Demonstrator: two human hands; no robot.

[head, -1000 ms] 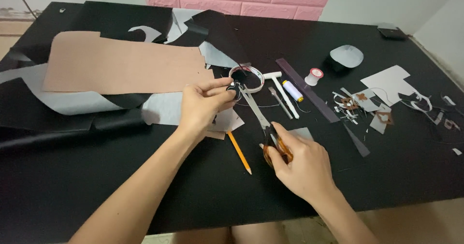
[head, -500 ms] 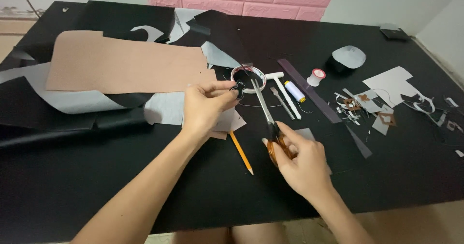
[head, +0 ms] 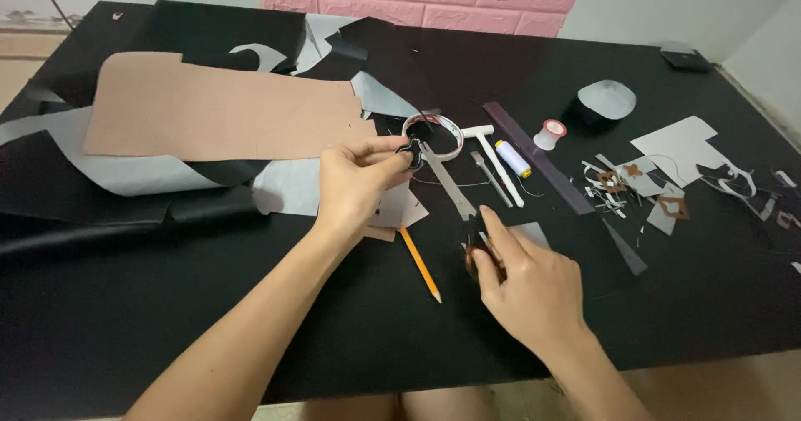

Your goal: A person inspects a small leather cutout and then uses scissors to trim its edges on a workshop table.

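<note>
Scissors (head: 450, 189) have swung slightly more upright since 1 second ago, blades now meeting the small black piece (head: 409, 151) that the left hand (head: 355, 183) pinches up, seemingly to steady it for trimming. Right hand (head: 526, 283) grips the handles, wrist low, near a pencil (head: 420, 264) on the black table (head: 125, 321).

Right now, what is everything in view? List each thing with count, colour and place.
table: one, black, fills view
tan sheet: one, far left
black sheets: several, grey-backed, left
small piece: one, black, pinched in left hand
scissors: one, silver blades, centre, blades at the piece
pencil: one, orange, centre front
tape ring: one, centre back
mallet: one, white, centre
spool: one, white, right of centre
scraps: many, grey and brown, right
left hand: one, grip on piece
right hand: one, on scissor handles
</note>
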